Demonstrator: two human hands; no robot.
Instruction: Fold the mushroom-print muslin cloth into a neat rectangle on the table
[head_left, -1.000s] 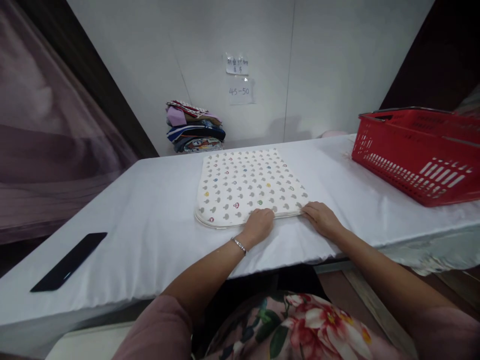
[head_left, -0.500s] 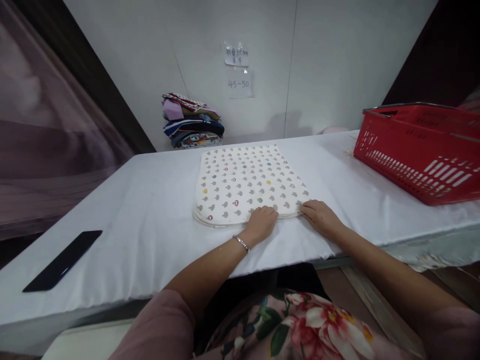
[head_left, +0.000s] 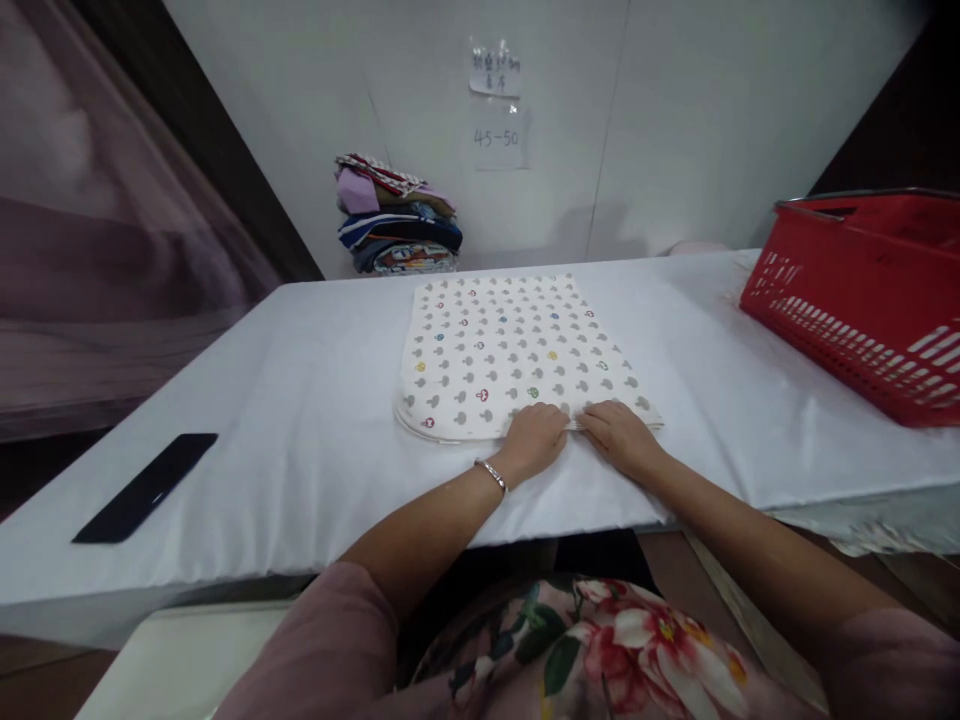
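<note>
A folded cream cloth [head_left: 510, 350] printed with small grey and coloured mushrooms lies flat on the white-covered table [head_left: 300, 440]. My left hand [head_left: 534, 440], with a bracelet on its wrist, rests at the cloth's near edge, fingers curled on the hem. My right hand [head_left: 616, 436] sits close beside it on the same edge, fingers pinched on the layers. The two hands nearly touch.
A red plastic basket [head_left: 862, 300] stands at the table's right end. A stack of folded clothes [head_left: 397, 230] sits at the back against the wall, under two paper notes [head_left: 496, 100]. A black phone [head_left: 146, 487] lies near the left front edge.
My right hand has slid left along the cloth's near edge, closing the gap to my left hand. The view has shifted slightly.
</note>
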